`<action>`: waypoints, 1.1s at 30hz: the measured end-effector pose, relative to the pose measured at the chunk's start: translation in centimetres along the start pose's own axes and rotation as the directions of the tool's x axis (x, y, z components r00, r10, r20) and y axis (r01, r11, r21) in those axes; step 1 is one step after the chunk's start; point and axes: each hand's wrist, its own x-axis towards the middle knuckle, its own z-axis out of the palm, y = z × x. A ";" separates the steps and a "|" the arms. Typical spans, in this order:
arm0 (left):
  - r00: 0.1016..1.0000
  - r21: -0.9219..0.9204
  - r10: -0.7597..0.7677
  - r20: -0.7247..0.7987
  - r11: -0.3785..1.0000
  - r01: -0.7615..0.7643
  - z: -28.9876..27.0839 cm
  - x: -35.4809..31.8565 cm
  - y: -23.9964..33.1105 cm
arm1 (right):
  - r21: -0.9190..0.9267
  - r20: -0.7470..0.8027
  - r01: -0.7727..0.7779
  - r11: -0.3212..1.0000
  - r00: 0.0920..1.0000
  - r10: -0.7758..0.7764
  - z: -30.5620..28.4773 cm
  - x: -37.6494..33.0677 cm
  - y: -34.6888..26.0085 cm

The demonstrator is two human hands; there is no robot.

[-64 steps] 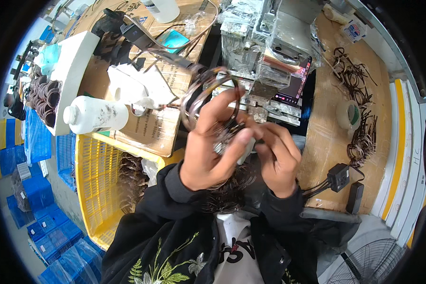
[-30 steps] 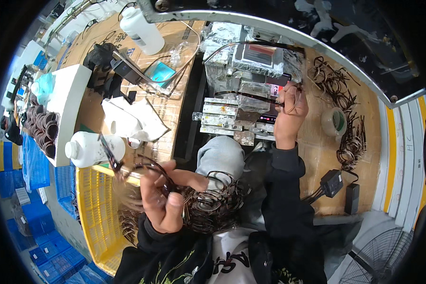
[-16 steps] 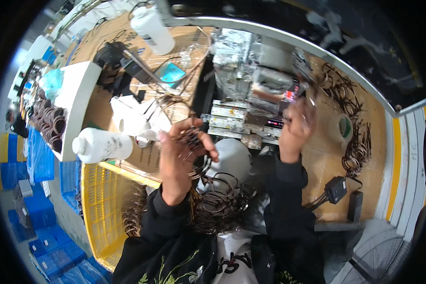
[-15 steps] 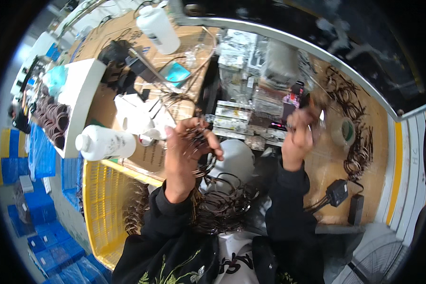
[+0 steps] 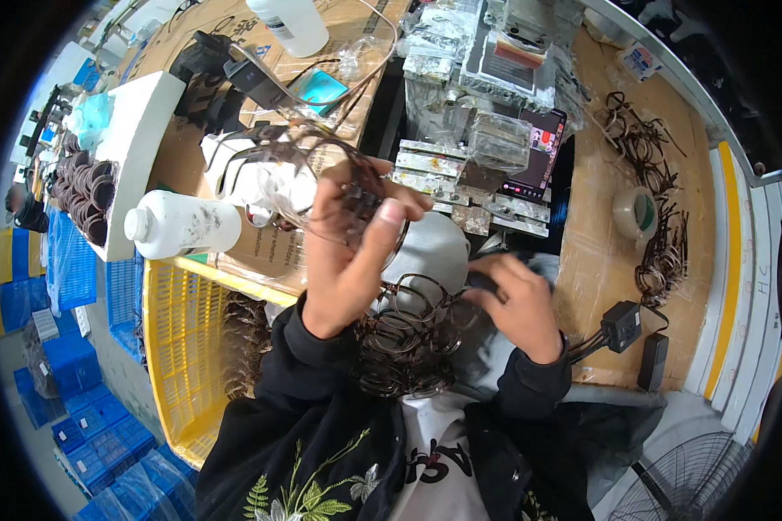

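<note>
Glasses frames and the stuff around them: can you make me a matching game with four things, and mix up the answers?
Things
1. Left hand
2. Tape roll
3. Basket nearest the left hand
4. Fan

Clues
A. Low on the picture's right
B. Gripping dark frames
C. Yellow
D. On cardboard

Right pairs: 1-B, 2-D, 3-C, 4-A

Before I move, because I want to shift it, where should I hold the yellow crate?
Probably take the yellow crate by its left rim, from outside: that raised edge looks uncovered, while dark items lie inside toward the right, near the left sleeve.
</note>
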 end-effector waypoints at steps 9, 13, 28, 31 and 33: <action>0.987 -0.016 0.076 -0.142 0.997 -0.079 -2.3 0.5 0.5 | -0.037 -0.434 0.307 0.951 0.852 -0.292 -2.9 -0.6 1.6; 0.984 -0.060 0.013 -0.179 0.998 -0.024 -3.0 0.2 0.1 | 0.309 -0.790 0.586 0.749 0.596 -0.141 -4.2 3.5 3.1; 0.989 0.031 -0.009 -0.150 0.999 0.014 -4.4 -0.3 0.2 | 0.419 -0.815 0.630 0.654 0.578 -0.035 -1.2 14.2 6.9; 0.987 -0.023 -0.066 -0.147 0.998 0.063 -3.5 0.0 0.2 | 0.346 -0.825 0.582 0.736 0.563 -0.057 -1.2 14.1 7.6; 0.977 -0.131 -0.135 -0.162 0.985 0.115 -2.8 0.1 0.3 | 0.175 -0.853 0.523 0.834 0.504 -0.137 -1.3 13.2 7.6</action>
